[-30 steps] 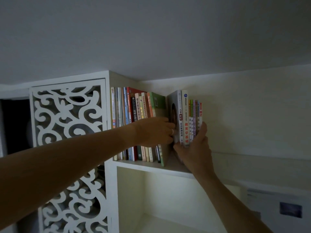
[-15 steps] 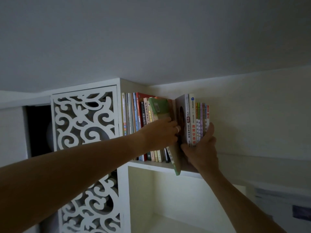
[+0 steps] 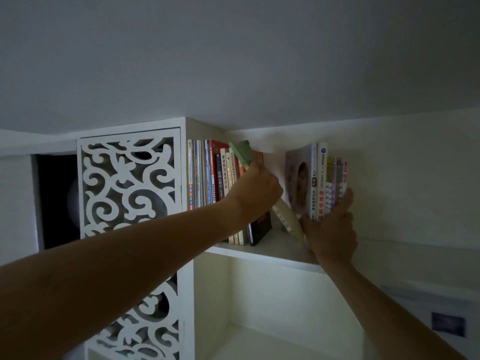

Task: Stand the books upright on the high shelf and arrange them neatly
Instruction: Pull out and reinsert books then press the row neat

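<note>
Clearly your left hand grips the tilted green book while your right hand, fingers spread, props the right stack upright.

green book: pale green cover, cream lower edge | left row of books: red, blue, white, cream spines | right row of books: white, pink, yellow, purple spines | cabinet panel: white scrollwork | shelf: white
</note>
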A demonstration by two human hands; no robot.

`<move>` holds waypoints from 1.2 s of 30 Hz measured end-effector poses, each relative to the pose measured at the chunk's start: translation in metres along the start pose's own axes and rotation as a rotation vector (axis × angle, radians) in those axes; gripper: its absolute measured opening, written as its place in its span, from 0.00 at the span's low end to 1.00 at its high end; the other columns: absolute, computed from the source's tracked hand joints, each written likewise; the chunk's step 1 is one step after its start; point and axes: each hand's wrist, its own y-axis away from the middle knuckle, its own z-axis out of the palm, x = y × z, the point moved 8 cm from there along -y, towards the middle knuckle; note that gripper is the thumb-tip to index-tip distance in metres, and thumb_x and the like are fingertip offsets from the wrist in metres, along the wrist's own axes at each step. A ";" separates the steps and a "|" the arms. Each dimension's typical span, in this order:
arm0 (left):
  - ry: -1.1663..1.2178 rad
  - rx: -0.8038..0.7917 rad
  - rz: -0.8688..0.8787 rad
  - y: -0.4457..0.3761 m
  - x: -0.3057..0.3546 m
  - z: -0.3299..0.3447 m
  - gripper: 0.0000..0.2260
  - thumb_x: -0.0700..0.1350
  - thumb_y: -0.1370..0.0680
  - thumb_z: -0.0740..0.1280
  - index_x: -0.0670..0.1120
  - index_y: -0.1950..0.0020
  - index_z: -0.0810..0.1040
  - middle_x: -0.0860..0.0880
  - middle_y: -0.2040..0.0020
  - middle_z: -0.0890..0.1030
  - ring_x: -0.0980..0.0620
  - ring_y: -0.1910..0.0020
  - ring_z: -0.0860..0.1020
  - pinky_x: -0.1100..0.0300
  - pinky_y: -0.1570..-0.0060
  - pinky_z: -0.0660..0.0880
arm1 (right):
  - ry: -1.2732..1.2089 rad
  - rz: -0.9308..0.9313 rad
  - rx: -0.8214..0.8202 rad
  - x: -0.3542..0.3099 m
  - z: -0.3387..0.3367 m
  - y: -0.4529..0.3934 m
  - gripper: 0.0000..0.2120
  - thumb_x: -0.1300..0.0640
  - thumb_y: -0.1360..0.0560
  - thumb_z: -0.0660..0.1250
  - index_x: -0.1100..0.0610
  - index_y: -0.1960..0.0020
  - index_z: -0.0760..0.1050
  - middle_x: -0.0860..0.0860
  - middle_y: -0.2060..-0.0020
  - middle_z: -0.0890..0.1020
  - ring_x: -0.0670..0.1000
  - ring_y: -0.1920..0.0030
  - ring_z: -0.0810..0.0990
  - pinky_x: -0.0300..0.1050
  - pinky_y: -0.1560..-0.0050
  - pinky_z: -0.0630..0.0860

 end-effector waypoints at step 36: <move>1.328 0.135 -0.556 -0.048 0.026 -0.057 0.28 0.47 0.18 0.53 0.39 0.19 0.55 0.35 0.23 0.65 0.33 0.26 0.67 0.38 0.31 0.72 | 0.106 0.010 0.106 0.005 -0.020 0.007 0.48 0.33 0.26 0.59 0.57 0.18 0.44 0.63 0.40 0.74 0.68 0.53 0.82 0.51 0.60 0.71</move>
